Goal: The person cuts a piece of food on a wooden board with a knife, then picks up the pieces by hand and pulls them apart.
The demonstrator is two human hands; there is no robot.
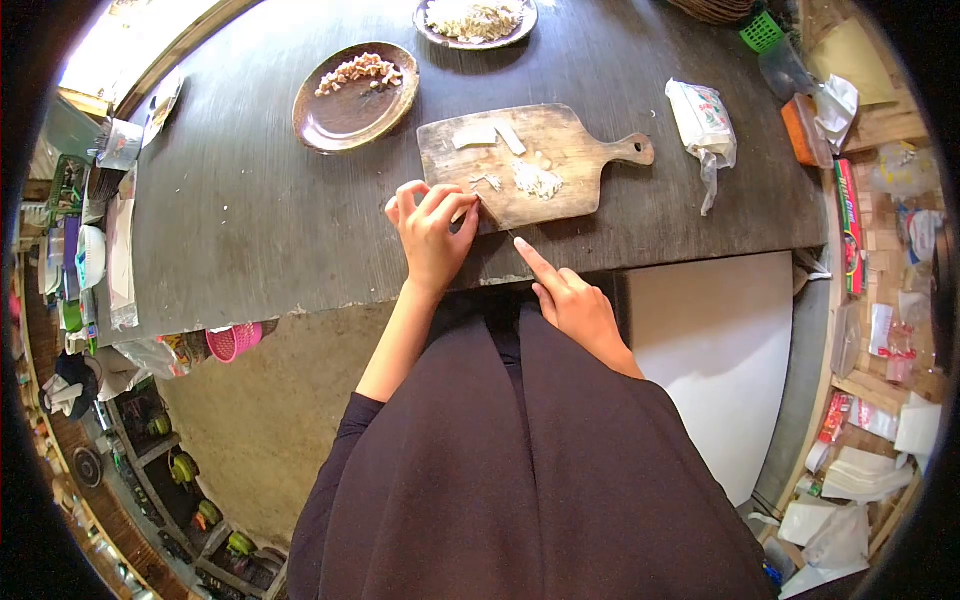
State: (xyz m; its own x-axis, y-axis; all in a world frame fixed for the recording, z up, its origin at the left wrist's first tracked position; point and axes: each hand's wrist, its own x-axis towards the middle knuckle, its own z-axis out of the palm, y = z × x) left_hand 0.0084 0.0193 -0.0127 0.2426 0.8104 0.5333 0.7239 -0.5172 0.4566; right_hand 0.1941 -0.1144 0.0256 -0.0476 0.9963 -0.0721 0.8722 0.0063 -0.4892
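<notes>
A wooden cutting board (570, 200) with a handle lies near the table's front edge. On it are two white food strips (475, 136), a heap of finely chopped white bits (538, 181) and a few slivers (487, 182). At the board's front left corner, my left hand (432, 235) is closed, fingertips pinched around a small pale piece of food (460, 212). My right hand (578, 312) is at the table edge, index finger stretched forward and the other fingers curled. A thin dark knife blade (511, 232) shows just ahead of that fingertip; its handle is hidden in my palm.
A brown plate (340, 125) with chopped pieces stands back left. Farther back is a plate of shredded pale food (475, 20). A plastic packet (702, 125) lies right of the board. An orange box (806, 132) sits at the right edge. A pink basket (234, 343) is below left.
</notes>
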